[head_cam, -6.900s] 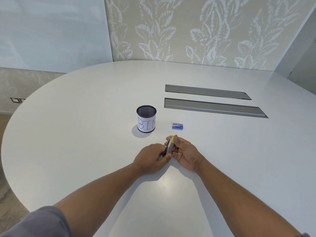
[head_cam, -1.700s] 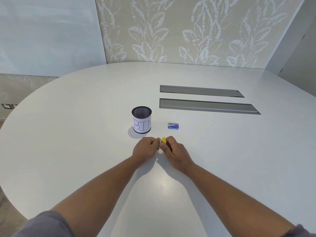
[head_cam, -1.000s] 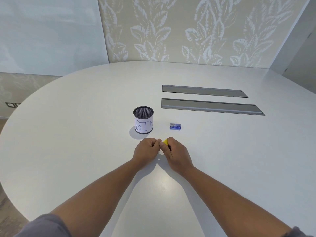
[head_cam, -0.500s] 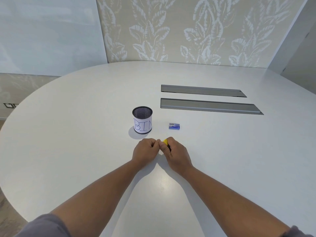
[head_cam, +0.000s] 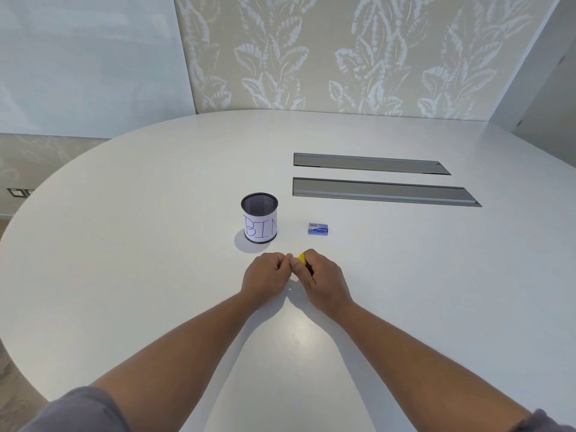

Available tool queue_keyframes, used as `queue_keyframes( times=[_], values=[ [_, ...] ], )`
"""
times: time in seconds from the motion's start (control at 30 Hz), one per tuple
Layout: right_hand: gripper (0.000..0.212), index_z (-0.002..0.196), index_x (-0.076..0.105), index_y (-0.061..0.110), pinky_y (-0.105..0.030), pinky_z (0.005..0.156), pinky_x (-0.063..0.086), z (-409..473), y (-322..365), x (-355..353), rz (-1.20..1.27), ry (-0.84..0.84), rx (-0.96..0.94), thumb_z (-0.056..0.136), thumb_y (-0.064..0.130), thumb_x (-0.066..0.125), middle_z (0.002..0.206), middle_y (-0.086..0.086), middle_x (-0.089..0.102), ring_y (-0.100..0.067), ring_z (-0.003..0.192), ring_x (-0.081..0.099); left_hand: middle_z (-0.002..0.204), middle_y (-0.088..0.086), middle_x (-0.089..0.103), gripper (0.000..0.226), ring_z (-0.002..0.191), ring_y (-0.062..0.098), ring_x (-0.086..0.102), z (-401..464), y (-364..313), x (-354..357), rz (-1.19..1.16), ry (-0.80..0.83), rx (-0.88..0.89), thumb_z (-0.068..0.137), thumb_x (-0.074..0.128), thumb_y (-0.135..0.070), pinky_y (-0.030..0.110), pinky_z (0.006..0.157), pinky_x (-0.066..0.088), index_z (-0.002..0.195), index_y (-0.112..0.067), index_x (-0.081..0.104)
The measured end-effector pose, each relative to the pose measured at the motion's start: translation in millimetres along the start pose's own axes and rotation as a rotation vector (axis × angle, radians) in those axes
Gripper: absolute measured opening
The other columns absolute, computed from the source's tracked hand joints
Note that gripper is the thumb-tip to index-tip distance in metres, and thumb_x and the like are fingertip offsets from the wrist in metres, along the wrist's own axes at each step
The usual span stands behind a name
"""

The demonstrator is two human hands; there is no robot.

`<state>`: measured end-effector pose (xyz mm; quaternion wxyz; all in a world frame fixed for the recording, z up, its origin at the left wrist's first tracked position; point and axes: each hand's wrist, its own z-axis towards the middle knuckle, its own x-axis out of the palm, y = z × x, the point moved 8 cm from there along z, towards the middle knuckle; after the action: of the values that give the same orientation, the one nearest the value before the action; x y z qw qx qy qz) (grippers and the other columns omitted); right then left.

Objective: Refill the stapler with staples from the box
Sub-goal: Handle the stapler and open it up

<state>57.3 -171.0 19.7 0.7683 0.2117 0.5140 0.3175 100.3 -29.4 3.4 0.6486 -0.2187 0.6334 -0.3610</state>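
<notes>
While both hands close over the stapler, the staple box sits untouched on the bench.

With only a yellow tip showing between the knuckles, the stapler is held just above the bench at the near middle: the right hand has its fingers curled round it, and the left hand is curled against its left end, though what it pinches, if anything, I cannot tell. Judging from this, the magazine could snap shut on a fingertip, or the small body could slip from so cramped a grip. Just beyond the right hand lies the blue box, its print too small to read. Left of it stands a mesh cup with a paper label reading "BIN".
</notes>
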Motion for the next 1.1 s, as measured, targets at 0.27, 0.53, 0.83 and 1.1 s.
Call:
queue_keyframes(
  times=[0.27, 0.53, 0.83, 1.1],
  values=[
    [0.046, 0.076, 0.044, 0.023, -0.036, 0.057, 0.044, 1.4, -6.1, 0.1, 0.053, -0.001, 0.032, 0.1, 0.062, 0.042, 0.066, 0.004, 0.053, -0.015, 0.063, 0.049, 0.067, 0.003, 0.068, 0.053, 0.061, 0.019, 0.055, 4.0, 3.7, 2.0, -0.036, 0.021, -0.069, 0.099, 0.046, -0.049, 0.031, 0.058, 0.041, 0.068, -0.008, 0.061],
    [0.047, 0.075, 0.044, 0.026, -0.04, 0.059, 0.047, 0.3, -5.6, -0.6, 0.071, -0.018, 0.031, 0.099, 0.065, 0.039, 0.068, 0.006, 0.053, -0.015, 0.066, 0.051, 0.059, 0.002, 0.061, 0.053, 0.058, 0.02, 0.05, 5.6, 3.2, 4.7, 0.012, 0.003, -0.043, 0.1, 0.043, -0.046, 0.032, 0.055, 0.039, 0.064, -0.009, 0.053],
    [0.047, 0.075, 0.043, 0.027, -0.038, 0.058, 0.046, -0.3, -5.1, -1.1, 0.077, -0.033, 0.02, 0.098, 0.067, 0.039, 0.068, 0.007, 0.054, -0.015, 0.065, 0.051, 0.047, -0.006, 0.047, 0.053, 0.05, 0.014, 0.043, 6.1, 5.8, 6.2, 0.03, -0.011, -0.041, 0.099, 0.045, -0.046, 0.028, 0.051, 0.031, 0.055, -0.017, 0.042],
    [0.046, 0.074, 0.041, 0.026, -0.032, 0.056, 0.042, -1.0, -2.9, -3.3, 0.05, -0.061, -0.002, 0.1, 0.064, 0.04, 0.068, 0.01, 0.051, -0.014, 0.064, 0.047, 0.045, -0.007, 0.043, 0.054, 0.048, 0.011, 0.041, 6.1, 6.1, 6.2, 0.011, -0.045, -0.039, 0.099, 0.046, -0.044, 0.028, 0.05, 0.028, 0.05, -0.022, 0.039]
  ],
)
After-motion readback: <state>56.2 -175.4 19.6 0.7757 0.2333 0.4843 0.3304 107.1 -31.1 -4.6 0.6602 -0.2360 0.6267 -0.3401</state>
